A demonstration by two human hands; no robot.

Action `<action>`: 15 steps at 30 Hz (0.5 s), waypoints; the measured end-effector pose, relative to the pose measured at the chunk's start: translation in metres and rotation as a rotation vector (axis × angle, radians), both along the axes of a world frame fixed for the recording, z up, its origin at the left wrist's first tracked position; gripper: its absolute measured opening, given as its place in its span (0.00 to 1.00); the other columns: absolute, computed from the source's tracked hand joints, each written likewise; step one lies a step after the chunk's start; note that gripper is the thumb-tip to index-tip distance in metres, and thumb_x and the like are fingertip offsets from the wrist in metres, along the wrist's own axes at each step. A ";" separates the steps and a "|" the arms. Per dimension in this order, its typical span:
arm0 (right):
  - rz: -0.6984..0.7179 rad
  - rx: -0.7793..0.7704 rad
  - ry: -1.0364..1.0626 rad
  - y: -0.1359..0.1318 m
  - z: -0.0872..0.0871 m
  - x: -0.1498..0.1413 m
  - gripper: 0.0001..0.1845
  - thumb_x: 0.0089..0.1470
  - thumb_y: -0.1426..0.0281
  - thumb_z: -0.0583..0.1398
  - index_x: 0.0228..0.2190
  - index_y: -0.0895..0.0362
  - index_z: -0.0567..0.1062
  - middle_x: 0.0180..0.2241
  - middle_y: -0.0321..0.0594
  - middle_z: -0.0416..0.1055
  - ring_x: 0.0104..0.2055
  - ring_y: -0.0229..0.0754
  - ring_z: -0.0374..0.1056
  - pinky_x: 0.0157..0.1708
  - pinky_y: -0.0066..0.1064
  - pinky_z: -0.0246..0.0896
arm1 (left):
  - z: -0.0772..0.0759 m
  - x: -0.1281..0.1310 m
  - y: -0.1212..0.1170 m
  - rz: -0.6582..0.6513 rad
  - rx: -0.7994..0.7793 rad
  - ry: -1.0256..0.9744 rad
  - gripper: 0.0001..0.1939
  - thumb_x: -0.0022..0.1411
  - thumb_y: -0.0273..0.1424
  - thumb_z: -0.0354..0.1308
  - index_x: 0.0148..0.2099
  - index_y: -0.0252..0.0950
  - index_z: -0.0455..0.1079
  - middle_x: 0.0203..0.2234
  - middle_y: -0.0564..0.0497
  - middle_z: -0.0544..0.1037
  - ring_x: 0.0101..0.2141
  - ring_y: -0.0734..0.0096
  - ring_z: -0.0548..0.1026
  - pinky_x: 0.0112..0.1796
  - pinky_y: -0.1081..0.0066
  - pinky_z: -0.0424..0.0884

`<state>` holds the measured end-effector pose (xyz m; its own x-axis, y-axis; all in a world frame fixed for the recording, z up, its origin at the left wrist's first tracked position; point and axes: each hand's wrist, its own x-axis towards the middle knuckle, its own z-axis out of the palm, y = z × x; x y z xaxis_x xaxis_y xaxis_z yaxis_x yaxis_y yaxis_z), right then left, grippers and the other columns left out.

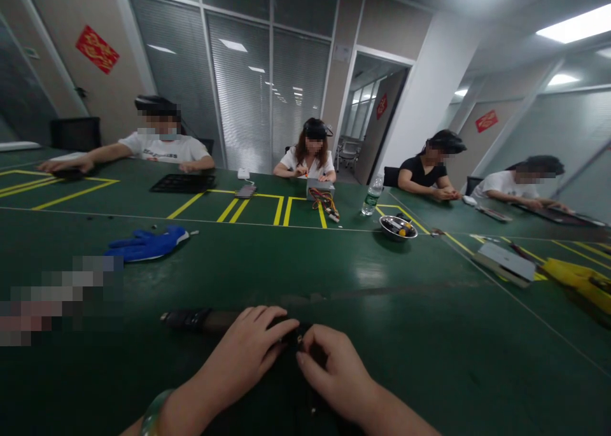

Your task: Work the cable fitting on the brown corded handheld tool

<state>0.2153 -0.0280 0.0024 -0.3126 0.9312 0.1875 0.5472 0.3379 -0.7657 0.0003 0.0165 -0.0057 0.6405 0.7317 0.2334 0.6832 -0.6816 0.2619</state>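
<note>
Fingers of the right hand curl inward, seemingly pinching the near end of a black elongated part lying on the green mat; the left hand arches over it, fingers together, steadying it close to the pinch.

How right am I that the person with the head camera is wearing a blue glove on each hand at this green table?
Not quite. The head view shows both hands bare: the left hand and the right hand wear no gloves. A single blue glove lies on the green table, farther ahead.
</note>
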 end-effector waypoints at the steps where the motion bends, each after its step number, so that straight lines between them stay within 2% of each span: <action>1: -0.016 0.005 -0.006 0.000 0.002 -0.001 0.05 0.57 0.70 0.59 0.29 0.56 0.69 0.28 0.33 0.68 0.31 0.35 0.63 0.33 0.25 0.54 | 0.002 0.000 -0.002 -0.009 -0.011 -0.001 0.24 0.62 0.26 0.54 0.59 0.52 0.64 0.53 0.51 0.69 0.51 0.59 0.68 0.52 0.56 0.63; 7: -0.051 -0.122 0.019 -0.005 0.004 -0.007 0.07 0.64 0.67 0.54 0.36 0.55 0.70 0.31 0.34 0.74 0.34 0.37 0.69 0.37 0.26 0.57 | 0.011 0.002 -0.007 -0.033 -0.004 -0.007 0.20 0.63 0.28 0.54 0.56 0.50 0.66 0.50 0.50 0.70 0.48 0.60 0.68 0.49 0.58 0.63; 15: -0.226 -0.053 -0.075 0.002 -0.001 0.004 0.08 0.63 0.65 0.55 0.36 0.54 0.73 0.27 0.31 0.72 0.31 0.36 0.68 0.31 0.26 0.56 | 0.008 0.003 -0.011 -0.021 0.120 0.080 0.18 0.67 0.34 0.52 0.58 0.47 0.66 0.47 0.48 0.71 0.44 0.61 0.71 0.44 0.60 0.65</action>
